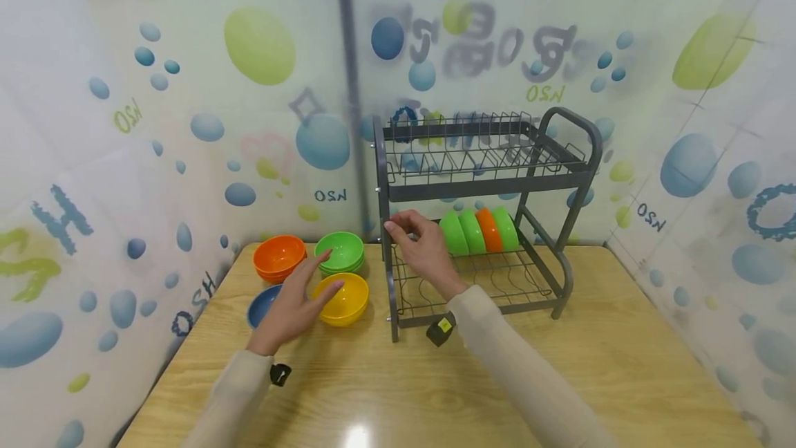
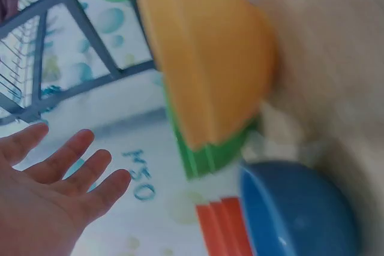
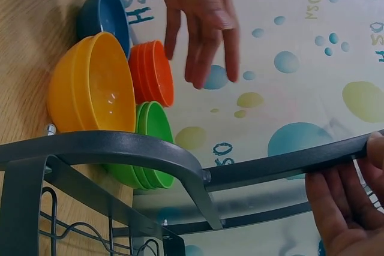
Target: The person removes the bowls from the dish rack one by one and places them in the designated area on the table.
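Note:
My left hand [image 1: 292,310], fingers spread and nearly straight, hovers over stacked bowls and holds nothing. Around it are a yellow bowl stack [image 3: 90,85], a green bowl stack [image 1: 340,252], an orange bowl stack [image 1: 278,258] and a blue bowl [image 2: 300,211], partly hidden by the hand in the head view. My right hand [image 1: 425,247] grips the left upright of a dark grey two-tier dish rack [image 1: 485,189]. In the right wrist view, its thumb and fingers [image 3: 336,202] lie on opposite sides of that bar.
On the rack's lower tier, green bowls [image 1: 472,232] and an orange bowl [image 1: 489,230] stand on edge in a row. The upper tier [image 1: 460,154] has wire slots. A wooden table [image 1: 435,393] carries everything, with patterned cloth walls behind and at both sides.

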`<state>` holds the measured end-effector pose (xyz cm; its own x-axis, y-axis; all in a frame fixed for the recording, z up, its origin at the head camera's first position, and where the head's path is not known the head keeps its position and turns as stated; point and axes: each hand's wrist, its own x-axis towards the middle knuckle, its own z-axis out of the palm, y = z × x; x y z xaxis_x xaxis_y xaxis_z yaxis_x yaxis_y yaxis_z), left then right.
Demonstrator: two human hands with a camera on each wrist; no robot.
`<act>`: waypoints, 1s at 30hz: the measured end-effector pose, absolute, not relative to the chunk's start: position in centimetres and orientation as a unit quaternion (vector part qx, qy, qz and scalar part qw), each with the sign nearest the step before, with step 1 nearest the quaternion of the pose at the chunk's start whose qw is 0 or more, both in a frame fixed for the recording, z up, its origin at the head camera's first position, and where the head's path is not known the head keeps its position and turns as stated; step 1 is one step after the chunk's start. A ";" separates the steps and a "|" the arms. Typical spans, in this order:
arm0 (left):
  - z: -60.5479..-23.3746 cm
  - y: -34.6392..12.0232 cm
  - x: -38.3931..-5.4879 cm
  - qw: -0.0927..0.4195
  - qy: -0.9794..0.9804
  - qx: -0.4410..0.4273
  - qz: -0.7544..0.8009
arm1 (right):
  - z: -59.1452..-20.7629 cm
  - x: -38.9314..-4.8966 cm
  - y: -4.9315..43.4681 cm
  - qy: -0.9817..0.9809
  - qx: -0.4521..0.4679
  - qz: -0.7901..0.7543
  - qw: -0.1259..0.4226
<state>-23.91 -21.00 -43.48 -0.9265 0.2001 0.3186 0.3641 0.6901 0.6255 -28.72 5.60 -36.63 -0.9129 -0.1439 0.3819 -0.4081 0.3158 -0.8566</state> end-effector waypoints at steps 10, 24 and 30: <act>-40.5 -17.1 -26.1 0.145 -0.863 -0.209 -0.437 | -36.6 -29.0 6.9 -0.810 0.199 0.545 0.081; -36.0 -12.7 -27.7 0.145 -0.813 -0.236 -0.512 | -37.1 -30.7 11.5 -0.865 0.254 0.419 0.108; -35.1 -11.4 -28.1 0.146 -0.805 -0.217 -0.533 | -37.7 -31.6 13.2 -0.894 0.231 0.362 0.125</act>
